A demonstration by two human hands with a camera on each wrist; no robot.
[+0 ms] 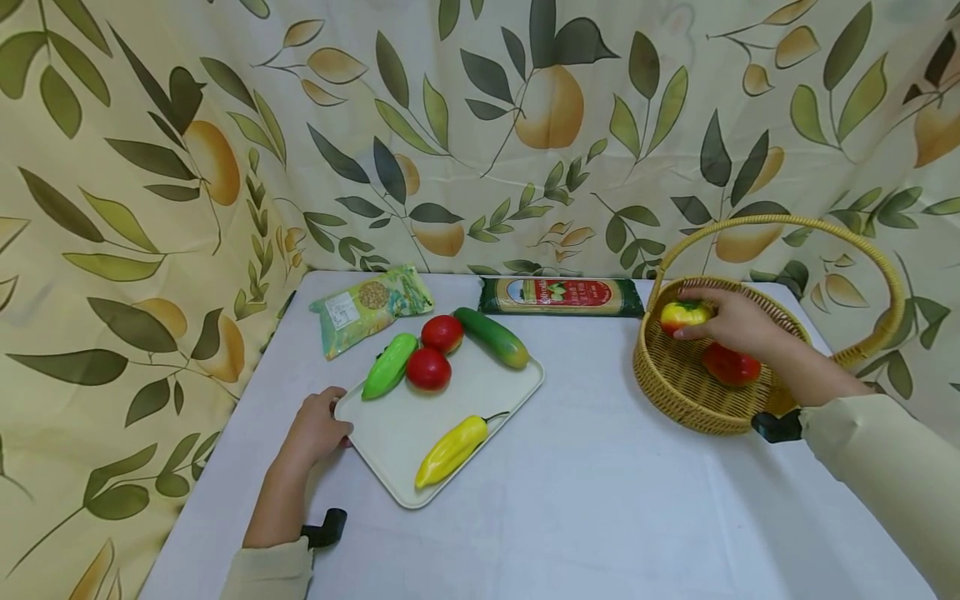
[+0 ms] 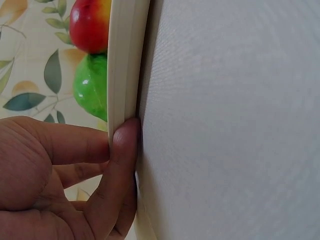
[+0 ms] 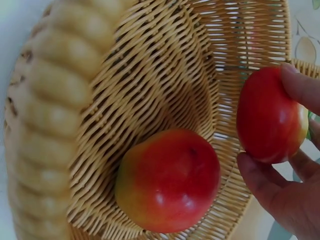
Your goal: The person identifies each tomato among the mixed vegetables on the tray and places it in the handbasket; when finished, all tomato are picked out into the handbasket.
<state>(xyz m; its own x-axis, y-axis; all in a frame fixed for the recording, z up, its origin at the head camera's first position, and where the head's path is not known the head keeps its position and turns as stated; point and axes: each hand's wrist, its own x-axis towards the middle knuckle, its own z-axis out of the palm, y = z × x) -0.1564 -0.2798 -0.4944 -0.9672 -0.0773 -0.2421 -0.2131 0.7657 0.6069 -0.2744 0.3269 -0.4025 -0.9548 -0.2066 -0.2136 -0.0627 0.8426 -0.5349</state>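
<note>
My left hand (image 1: 318, 427) pinches the left rim of the cream tray (image 1: 375, 450) between thumb and fingers. On the tray lie a yellow pepper (image 1: 452, 451), a light green bumpy vegetable (image 1: 390, 366), a dark green cucumber (image 1: 491, 337) and two red round fruits (image 1: 428, 369). At the right, my right hand (image 1: 738, 321) grips a red-and-yellow apple (image 3: 270, 116) by its sides, within the rim of the wicker basket (image 1: 675, 400). A second red fruit with a yellowish end (image 3: 170, 181) rests on the basket's bottom.
A green snack bag (image 1: 371, 307) lies behind the tray on the left. A long dark green noodle pack (image 1: 560, 297) lies along the table's back edge. The basket's tall handle (image 1: 780, 220) arches over it. Patterned curtains (image 1: 480, 167) hang behind the white table (image 1: 585, 467).
</note>
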